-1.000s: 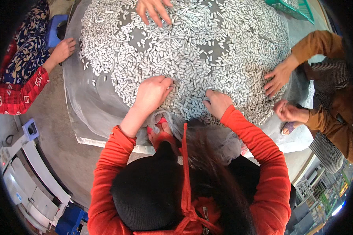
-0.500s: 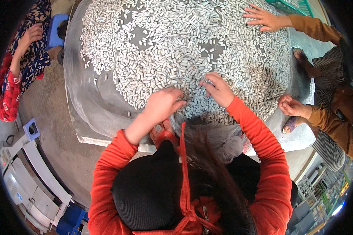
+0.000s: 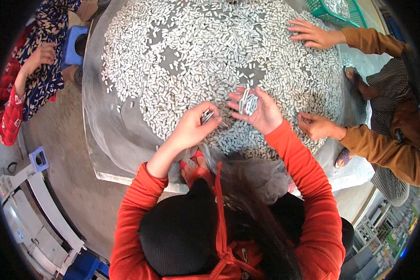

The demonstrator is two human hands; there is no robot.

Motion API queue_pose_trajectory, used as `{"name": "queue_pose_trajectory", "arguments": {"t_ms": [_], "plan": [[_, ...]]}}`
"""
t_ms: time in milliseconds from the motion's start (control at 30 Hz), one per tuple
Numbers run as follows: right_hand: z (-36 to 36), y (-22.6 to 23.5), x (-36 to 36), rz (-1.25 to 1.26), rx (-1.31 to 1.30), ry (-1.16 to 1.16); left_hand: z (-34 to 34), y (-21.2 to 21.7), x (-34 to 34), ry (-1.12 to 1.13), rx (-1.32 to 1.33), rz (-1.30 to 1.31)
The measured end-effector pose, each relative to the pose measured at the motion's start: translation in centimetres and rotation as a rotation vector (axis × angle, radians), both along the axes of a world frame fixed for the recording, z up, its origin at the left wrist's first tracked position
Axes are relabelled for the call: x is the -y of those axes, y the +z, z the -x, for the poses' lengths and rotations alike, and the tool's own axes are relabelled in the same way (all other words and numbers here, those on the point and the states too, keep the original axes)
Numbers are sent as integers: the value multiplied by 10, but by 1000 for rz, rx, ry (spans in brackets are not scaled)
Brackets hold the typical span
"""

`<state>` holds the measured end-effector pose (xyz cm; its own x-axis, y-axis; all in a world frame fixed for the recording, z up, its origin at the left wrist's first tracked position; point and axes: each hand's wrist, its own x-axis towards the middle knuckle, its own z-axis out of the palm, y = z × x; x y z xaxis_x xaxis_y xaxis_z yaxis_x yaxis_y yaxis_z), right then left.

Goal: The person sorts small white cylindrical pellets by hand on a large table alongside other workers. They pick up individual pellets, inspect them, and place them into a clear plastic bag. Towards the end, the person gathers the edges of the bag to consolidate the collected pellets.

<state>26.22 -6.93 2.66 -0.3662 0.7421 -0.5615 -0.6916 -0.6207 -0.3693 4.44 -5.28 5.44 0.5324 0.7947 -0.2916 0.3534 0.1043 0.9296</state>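
Observation:
A broad spread of small silvery cylinder-shaped pieces point(image 3: 186, 86) with rounded ends covers the table in front of me. My left hand point(image 3: 191, 126) is closed over the near edge of the spread, with several of the pieces between its thumb and fingers. Beside it on the right, my right hand point(image 3: 266, 112) is turned palm up. A small heap of the silvery pieces point(image 3: 249, 103) lies in that palm and on its fingers. Below both hands is a patch of bluish-looking pieces point(image 3: 238, 135).
Clear plastic sheeting point(image 3: 109, 121) lies under the spread. On the right, a co-worker's hand point(image 3: 315, 33) rests flat on the pieces and their other hand point(image 3: 319, 127) pinches near them. A green basket point(image 3: 354, 17) stands far right. Another person's hand point(image 3: 41, 57) is at left, beside a blue stool point(image 3: 70, 56).
My right hand has turned palm up and now shows a handful of pieces. My left hand now shows pieces in its fingers. The co-worker's nearer hand has moved left onto the spread.

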Motion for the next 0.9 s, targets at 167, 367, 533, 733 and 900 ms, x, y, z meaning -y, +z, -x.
{"name": "queue_pose_trajectory", "arguments": {"t_ms": [167, 367, 533, 733, 900], "plan": [[39, -4, 4, 80, -226, -109, -28, 15, -12, 12, -13, -517], [79, 13, -4, 165, -242, -424, -39, 19, 3, -51, -173, -760], [31, 10, -44, 155, -470, -730, -11, 36, -7, 23, -156, -792], [-145, 125, -207, -331, -221, -997, 14, 26, -9, 111, -149, -703], [-135, 124, -222, -395, 450, -860, 24, 13, -6, 40, -212, -648]]}}
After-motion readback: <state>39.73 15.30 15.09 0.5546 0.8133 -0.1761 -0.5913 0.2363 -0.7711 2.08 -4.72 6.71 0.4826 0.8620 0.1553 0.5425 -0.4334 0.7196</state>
